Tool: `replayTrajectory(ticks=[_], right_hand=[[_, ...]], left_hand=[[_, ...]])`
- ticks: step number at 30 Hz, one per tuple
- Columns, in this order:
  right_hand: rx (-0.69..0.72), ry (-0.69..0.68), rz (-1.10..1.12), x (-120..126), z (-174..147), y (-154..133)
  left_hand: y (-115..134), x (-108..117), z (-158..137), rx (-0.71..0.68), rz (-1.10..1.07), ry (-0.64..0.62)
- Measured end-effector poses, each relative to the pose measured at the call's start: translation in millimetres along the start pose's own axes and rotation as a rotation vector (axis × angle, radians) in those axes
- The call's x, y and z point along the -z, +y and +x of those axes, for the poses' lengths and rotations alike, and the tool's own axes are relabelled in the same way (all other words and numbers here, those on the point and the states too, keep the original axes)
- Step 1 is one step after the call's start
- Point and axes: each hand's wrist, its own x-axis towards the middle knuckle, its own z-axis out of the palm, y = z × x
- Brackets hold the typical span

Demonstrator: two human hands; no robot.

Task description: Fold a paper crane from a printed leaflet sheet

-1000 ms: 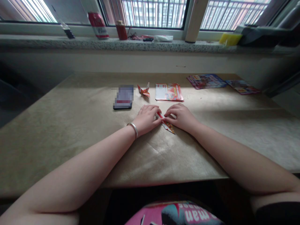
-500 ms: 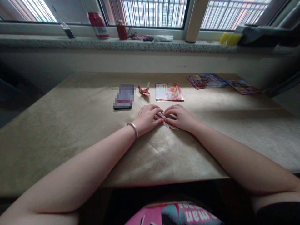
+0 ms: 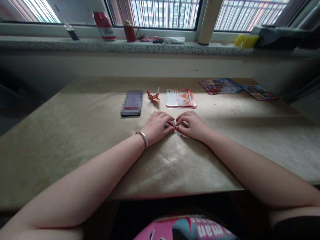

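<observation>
"Near the middle of the desk [image 3: 215, 166], which way does the folded paper [image 3: 171, 123] point?"

"Slantwise, its long axis from ten toward four o'clock. The left hand [image 3: 158, 124] holds it with fingers curled, narrowly parted; the right hand [image 3: 196, 126] pinches it, fingers almost closed."

"And what differs?"

"One second ago, its near tip pointed almost to five o'clock, fully visible."

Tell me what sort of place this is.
Probably a room in a home: a table stands below a window, with a can on the sill and railings outside.
</observation>
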Motion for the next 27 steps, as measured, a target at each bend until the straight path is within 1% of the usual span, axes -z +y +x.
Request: replayTrajectory(ticks=[5,12,15,21,27], right_hand=[[-0.009,-0.006,-0.027,1.2,0.5,1.7],[-0.053,-0.010,-0.103,-2.2,0.4,4.4],[-0.046,-0.017,-0.119,-2.1,-0.5,2.5],[0.013,-0.028,-0.080,-2.4,-1.0,1.2],[-0.050,0.004,-0.011,-2.8,2.3,1.8]], left_hand=[[1.6,0.8,-0.9,-0.034,0.017,-0.006],[2.1,-0.5,0.7,-0.030,0.023,-0.003],[2.4,-1.6,0.7,-0.033,0.023,-0.015],[4.0,-2.4,0.1,-0.020,0.003,-0.006],[2.9,-2.3,2.6,-0.046,-0.038,0.027]])
